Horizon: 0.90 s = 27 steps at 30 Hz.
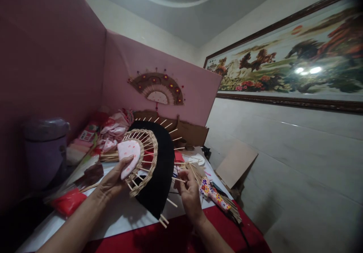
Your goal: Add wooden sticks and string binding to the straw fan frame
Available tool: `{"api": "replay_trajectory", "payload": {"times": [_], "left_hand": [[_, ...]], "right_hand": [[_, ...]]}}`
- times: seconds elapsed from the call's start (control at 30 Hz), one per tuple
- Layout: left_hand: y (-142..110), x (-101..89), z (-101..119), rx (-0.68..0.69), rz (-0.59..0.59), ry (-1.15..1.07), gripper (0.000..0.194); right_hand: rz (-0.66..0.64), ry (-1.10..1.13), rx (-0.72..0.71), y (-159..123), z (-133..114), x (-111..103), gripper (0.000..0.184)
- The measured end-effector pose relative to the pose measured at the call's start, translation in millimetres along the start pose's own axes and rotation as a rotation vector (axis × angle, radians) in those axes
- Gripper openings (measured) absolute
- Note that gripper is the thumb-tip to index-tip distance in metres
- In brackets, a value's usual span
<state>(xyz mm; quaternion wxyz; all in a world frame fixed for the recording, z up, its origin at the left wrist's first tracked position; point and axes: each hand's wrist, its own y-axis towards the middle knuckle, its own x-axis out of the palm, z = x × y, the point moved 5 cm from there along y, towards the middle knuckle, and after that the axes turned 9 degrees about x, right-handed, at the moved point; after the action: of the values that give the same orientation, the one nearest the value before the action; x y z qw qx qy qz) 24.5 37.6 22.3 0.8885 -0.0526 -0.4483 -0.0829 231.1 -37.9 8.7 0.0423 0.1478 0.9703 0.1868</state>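
My left hand (115,179) grips a half-round fan by its padded pink centre (128,151), thumb on top and fingers behind. Around that centre run bare wooden sticks (143,141) and a braided straw-coloured band (154,149). Further out lies a wide black woven band (164,162), with stick ends (172,203) poking past its edge. At the fan's right edge, my right hand (188,194) is closed in a pinch beside one stick end. A thin black yarn strand shows by its fingers; the fingertips are partly hidden.
A finished-looking fan (159,86) hangs on the pink board (195,90). Pink cloth (113,132), a red packet (69,202) and a purple container (45,154) stand left. A flower-patterned glue gun (214,194) and cardboard (238,162) lie right on the white-and-red table.
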Motion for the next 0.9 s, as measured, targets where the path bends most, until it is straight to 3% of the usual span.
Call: {"api": "replay_trajectory", "payload": {"times": [0.2,0.4,0.53,0.67,0.77,0.9], "left_hand": [[7.9,-5.3,-1.7,0.072,-0.048,-0.018,0.026],[16.7,-8.4,-1.5,0.210,0.120,-0.065,0.018],[17.3,6.9,-1.4,0.276,0.067,-0.085,0.013],[14.0,25.6,-2.0,0.310,-0.010,-0.124,0.008],[10.0,37.2,-5.7,0.275,-0.023,-0.142,0.008],[6.2,48.8,-14.4,0.202,-0.097,-0.174,0.014]], "right_hand": [[-0.062,0.083,0.040,-8.5,4.8,6.7,0.013],[-0.108,-0.048,0.079,-8.0,11.3,15.7,0.016],[-0.122,-0.036,0.159,-4.9,7.3,26.1,0.022],[-0.150,0.125,0.280,-3.5,-2.0,44.1,0.027],[-0.187,0.228,0.324,-5.7,-8.5,59.5,0.030],[-0.181,0.272,0.282,-9.1,-13.6,70.5,0.034]]}}
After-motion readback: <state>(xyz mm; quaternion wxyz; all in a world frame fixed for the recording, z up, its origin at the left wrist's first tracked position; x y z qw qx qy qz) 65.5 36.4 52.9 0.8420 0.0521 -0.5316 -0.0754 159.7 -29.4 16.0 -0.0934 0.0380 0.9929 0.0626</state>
